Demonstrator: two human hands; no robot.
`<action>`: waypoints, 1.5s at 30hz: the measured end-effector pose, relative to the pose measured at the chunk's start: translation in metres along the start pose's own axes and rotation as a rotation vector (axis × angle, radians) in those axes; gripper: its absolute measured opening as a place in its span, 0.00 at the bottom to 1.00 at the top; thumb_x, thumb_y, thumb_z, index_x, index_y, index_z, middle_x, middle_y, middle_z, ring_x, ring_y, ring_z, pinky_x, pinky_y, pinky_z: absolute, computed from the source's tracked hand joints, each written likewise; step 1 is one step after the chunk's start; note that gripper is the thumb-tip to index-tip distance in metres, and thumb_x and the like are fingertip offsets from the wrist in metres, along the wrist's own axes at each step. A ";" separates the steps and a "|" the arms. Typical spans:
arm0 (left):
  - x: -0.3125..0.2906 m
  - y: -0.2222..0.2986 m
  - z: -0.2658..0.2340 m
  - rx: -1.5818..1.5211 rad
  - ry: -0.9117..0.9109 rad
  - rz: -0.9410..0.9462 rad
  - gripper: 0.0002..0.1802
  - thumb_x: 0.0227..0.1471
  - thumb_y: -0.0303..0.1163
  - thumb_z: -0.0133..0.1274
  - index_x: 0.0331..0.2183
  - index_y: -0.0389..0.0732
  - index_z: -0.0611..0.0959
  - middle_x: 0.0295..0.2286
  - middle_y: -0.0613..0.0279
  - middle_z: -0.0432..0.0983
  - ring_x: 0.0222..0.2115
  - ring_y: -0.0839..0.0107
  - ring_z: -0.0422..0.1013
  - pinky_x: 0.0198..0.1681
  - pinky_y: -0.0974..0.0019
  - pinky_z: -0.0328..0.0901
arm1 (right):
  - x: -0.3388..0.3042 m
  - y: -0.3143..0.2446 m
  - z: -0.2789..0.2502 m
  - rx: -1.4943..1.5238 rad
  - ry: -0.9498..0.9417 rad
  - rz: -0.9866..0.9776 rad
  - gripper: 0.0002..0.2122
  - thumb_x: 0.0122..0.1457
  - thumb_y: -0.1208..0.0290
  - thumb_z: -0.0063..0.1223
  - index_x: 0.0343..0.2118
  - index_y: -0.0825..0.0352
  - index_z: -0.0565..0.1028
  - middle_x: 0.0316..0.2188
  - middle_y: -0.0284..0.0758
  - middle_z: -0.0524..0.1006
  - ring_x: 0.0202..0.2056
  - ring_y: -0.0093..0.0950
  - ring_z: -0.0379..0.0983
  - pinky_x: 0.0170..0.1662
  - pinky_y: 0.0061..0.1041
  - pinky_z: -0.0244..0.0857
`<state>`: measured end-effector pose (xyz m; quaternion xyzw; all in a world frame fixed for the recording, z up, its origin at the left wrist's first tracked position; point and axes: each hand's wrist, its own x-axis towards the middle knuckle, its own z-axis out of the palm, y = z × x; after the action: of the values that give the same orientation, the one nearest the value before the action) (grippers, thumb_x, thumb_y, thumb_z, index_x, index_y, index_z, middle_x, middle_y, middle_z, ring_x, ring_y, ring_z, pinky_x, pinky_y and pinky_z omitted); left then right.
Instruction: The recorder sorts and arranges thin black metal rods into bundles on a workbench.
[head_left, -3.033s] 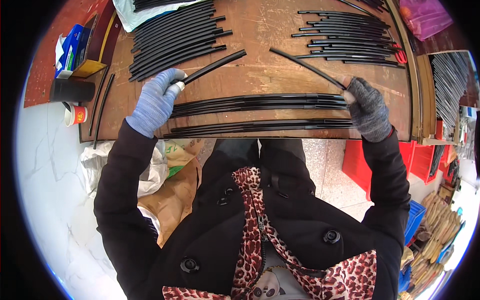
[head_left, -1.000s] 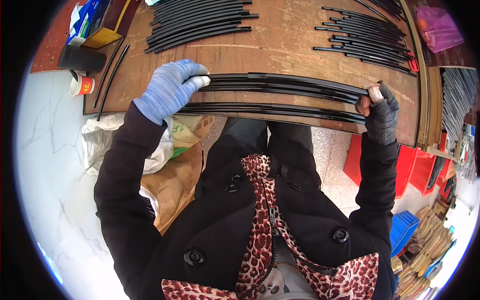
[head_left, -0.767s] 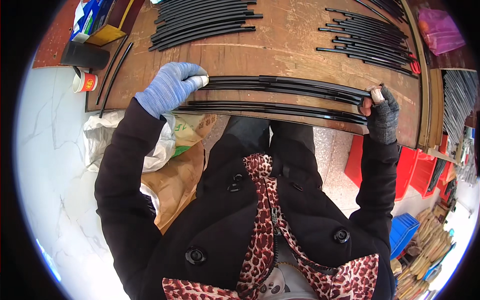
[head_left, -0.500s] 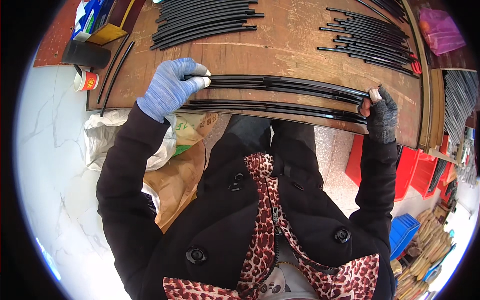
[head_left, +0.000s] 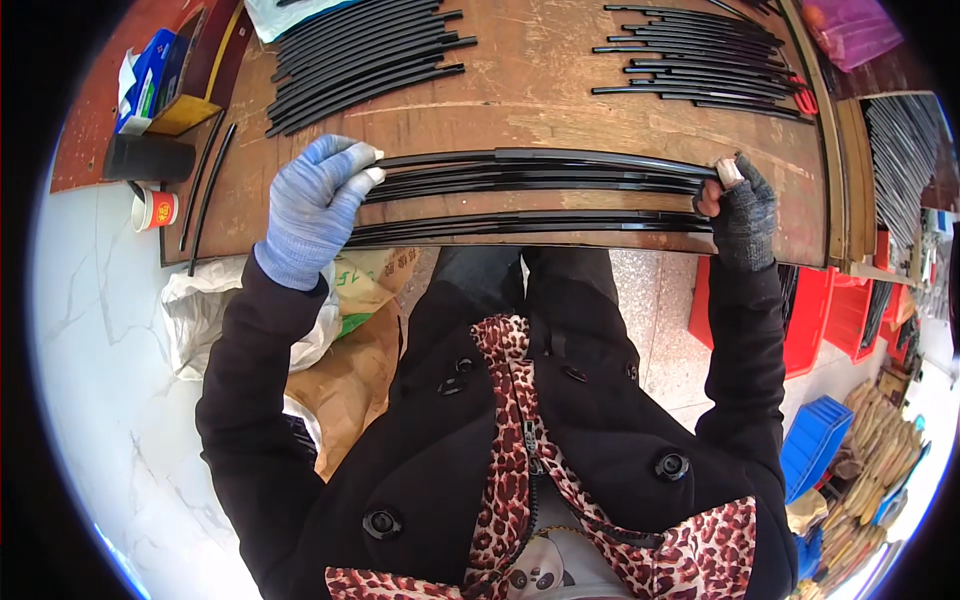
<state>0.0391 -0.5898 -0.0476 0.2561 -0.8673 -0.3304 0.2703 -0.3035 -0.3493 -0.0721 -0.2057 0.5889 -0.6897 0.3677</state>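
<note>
Black rod (head_left: pixel 580 155), pinched towards opposite ends by my left grip (head_left: pixel 310 205) and right grip (head_left: pixel 745 215), presumably to steady its length, spans the near part of the surface (head_left: pixel 540 122).

Two gloved grips (head_left: pixel 308 212) (head_left: pixel 747 212), two leftmost rods (head_left: pixel 213 184), one paper cup (head_left: pixel 161 210), one pink bag (head_left: pixel 850 35)
</note>
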 end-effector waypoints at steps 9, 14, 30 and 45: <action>0.005 0.007 -0.002 -0.383 -0.081 -0.609 0.09 0.44 0.19 0.49 0.31 0.31 0.79 0.16 0.63 0.70 0.10 0.80 0.59 0.14 0.82 0.54 | 0.010 -0.004 -0.017 -0.030 0.031 -0.093 0.04 0.55 0.76 0.43 0.31 0.68 0.70 0.16 0.33 0.66 0.16 0.19 0.58 0.19 0.15 0.54; -0.005 -0.030 -0.032 -0.408 -0.121 -0.647 0.09 0.43 0.21 0.51 0.30 0.29 0.79 0.17 0.62 0.72 0.10 0.81 0.60 0.14 0.81 0.54 | 0.028 -0.023 -0.098 -0.025 0.097 -0.117 0.04 0.55 0.76 0.44 0.32 0.67 0.70 0.16 0.33 0.67 0.16 0.19 0.58 0.20 0.15 0.54; -0.001 -0.080 -0.005 -0.030 -0.152 -0.546 0.05 0.42 0.20 0.54 0.27 0.35 0.80 0.23 0.65 0.73 0.21 0.78 0.66 0.27 0.78 0.63 | 0.098 -0.013 -0.113 -1.663 0.316 -0.393 0.11 0.48 0.70 0.49 0.37 0.56 0.72 0.28 0.37 0.75 0.28 0.43 0.70 0.35 0.37 0.65; 0.063 -0.078 0.007 0.810 -0.205 -0.154 0.15 0.42 0.29 0.52 0.37 0.44 0.77 0.37 0.63 0.71 0.34 0.59 0.70 0.41 0.63 0.64 | 0.105 -0.035 -0.051 -2.210 -0.220 -0.552 0.19 0.39 0.76 0.49 0.40 0.57 0.72 0.40 0.33 0.72 0.41 0.36 0.67 0.41 0.36 0.61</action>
<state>0.0096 -0.6766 -0.0887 0.3717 -0.9277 -0.0058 0.0346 -0.4168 -0.3934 -0.0656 -0.5980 0.7727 0.1696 -0.1286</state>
